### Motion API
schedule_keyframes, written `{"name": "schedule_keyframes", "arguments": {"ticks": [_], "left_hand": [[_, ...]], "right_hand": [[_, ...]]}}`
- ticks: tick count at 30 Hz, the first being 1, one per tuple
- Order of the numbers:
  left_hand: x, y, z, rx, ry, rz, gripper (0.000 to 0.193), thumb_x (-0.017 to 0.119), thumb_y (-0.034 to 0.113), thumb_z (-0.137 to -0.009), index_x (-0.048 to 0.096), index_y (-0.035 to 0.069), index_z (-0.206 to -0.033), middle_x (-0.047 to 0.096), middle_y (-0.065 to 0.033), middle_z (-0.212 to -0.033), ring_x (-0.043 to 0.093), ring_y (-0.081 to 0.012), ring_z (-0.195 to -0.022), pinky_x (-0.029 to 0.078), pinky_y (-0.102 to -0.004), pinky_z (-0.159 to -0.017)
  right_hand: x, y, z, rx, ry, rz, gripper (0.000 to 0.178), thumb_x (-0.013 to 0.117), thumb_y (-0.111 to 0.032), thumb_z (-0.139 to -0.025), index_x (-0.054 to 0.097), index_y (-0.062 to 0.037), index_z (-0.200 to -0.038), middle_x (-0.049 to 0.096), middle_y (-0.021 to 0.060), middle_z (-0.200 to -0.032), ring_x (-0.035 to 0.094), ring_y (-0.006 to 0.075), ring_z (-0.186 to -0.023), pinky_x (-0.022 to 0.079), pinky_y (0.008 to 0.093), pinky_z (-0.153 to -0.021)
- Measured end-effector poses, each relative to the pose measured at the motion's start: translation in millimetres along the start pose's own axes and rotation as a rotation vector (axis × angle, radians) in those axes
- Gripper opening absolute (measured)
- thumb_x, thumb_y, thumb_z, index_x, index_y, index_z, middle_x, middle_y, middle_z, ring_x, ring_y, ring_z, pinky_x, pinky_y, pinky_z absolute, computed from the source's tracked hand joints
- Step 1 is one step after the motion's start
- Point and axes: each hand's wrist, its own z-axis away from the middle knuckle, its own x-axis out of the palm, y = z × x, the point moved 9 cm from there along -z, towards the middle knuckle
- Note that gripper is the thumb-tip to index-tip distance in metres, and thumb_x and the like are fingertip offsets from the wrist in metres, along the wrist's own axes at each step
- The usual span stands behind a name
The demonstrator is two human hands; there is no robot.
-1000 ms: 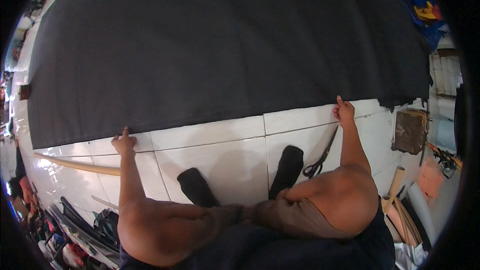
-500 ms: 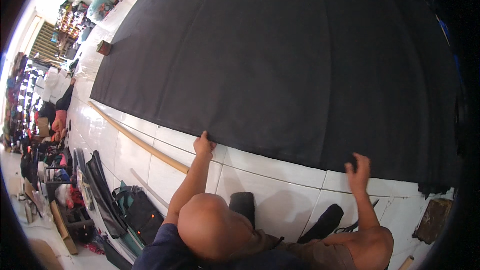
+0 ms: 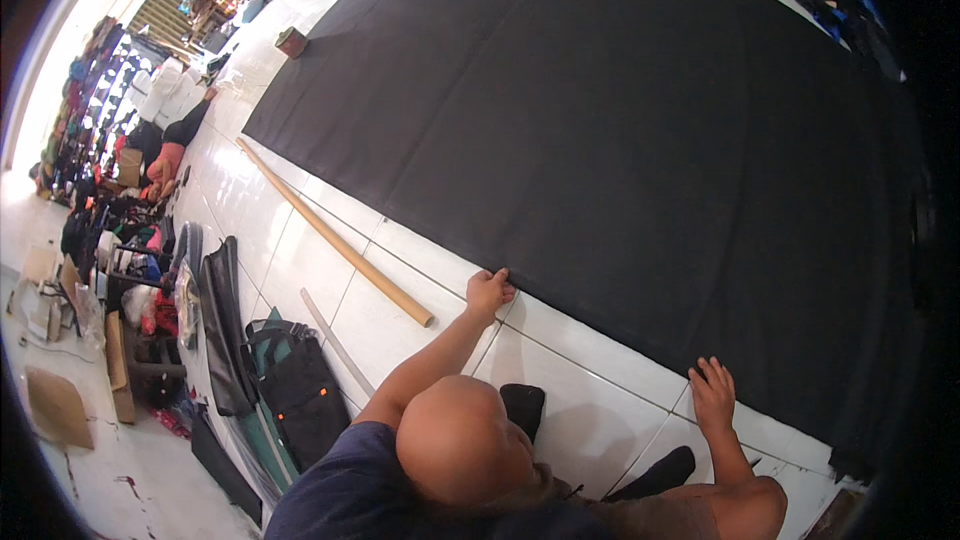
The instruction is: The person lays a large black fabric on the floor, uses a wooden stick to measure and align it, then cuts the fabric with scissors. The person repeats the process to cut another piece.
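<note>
Feet: your dark-socked feet [image 3: 655, 472] rest on the white tile floor [image 3: 590, 390], on the near side of the black cloth [image 3: 600, 120] and apart from its edge.
Right hand: your right hand [image 3: 713, 395] is spread wide with its fingertips at the cloth's near edge, holding nothing that shows.
Left hand: your left hand [image 3: 488, 292] is narrow, fingers bent in, one fingertip on the same edge farther left; whether it pinches the cloth you cannot tell from here.
Cloth: it lies broad and mostly flat on the floor, reaching from both hands away from you, with faint creases and a ragged near right corner.
Bag: a black bag [image 3: 295, 390] lies well left of the cloth.
Tube: a tan tube [image 3: 335, 240] lies just beside the cloth's near edge, toward its left corner.
Block: a small brown block [image 3: 291, 43] sits at the cloth's left edge.
Person: another person [image 3: 170, 150] is low on the floor, well beyond the cloth's left corner.
Risk: uneven pulling by your hands could skew or ruck the cloth; a nudged tube could roll against its edge.
Writing: none readable; the bag shows only small orange marks.
</note>
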Motion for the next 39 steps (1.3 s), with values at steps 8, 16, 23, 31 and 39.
{"name": "schedule_keyframes", "arguments": {"ticks": [8,16,23,31,39], "left_hand": [[-37,49,-1,0.157,0.182,-0.870,0.057,0.072,0.048,-0.085,0.063,0.002,-0.118,0.070,-0.0202,-0.106,0.069,-0.0348,-0.097,0.054,-0.0459,-0.086],[-250,44,-13,-0.075,0.934,-0.766,0.080,0.069,0.051,-0.087,0.043,-0.007,-0.134,0.057,-0.0252,-0.125,0.059,-0.0398,-0.112,0.049,-0.0457,-0.097],[-136,-10,-4,0.423,0.597,-0.251,0.050,0.063,0.037,-0.096,0.050,-0.008,-0.112,0.056,-0.0265,-0.107,0.056,-0.0409,-0.097,0.045,-0.0486,-0.090],[4,-26,61,0.634,-0.286,-0.265,0.032,0.039,0.024,-0.107,0.059,-0.001,-0.113,0.060,-0.0198,-0.113,0.057,-0.0354,-0.102,0.043,-0.0444,-0.096],[-34,124,-27,0.887,0.413,-0.959,0.072,0.054,0.047,-0.098,0.036,-0.002,-0.149,0.030,-0.0313,-0.154,0.026,-0.0474,-0.144,0.020,-0.0521,-0.119]], "right_hand": [[-27,50,64,0.207,-0.096,0.004,0.035,0.072,-0.024,-0.088,0.070,-0.0085,-0.120,0.057,0.0165,-0.139,0.048,0.0325,-0.136,0.036,0.0513,-0.112],[-157,9,-30,0.231,-0.764,0.217,0.044,0.067,-0.043,-0.091,0.071,-0.0085,-0.118,0.066,0.0168,-0.125,0.061,0.0320,-0.117,0.045,0.0483,-0.102],[-97,-183,-166,-0.140,-0.437,-0.185,0.044,0.065,-0.040,-0.094,0.065,-0.0096,-0.126,0.065,0.0146,-0.125,0.061,0.0303,-0.117,0.049,0.0436,-0.099],[4,-287,-179,-0.058,-0.301,-0.223,0.066,0.055,-0.054,-0.096,0.042,-0.0178,-0.150,0.061,0.0175,-0.106,0.064,0.0360,-0.099,0.053,0.0492,-0.084],[-6,-167,-194,-0.035,0.171,0.109,0.050,0.068,-0.036,-0.092,0.056,-0.0260,-0.139,0.058,0.0108,-0.102,0.058,0.0303,-0.092,0.050,0.0458,-0.075]]}}
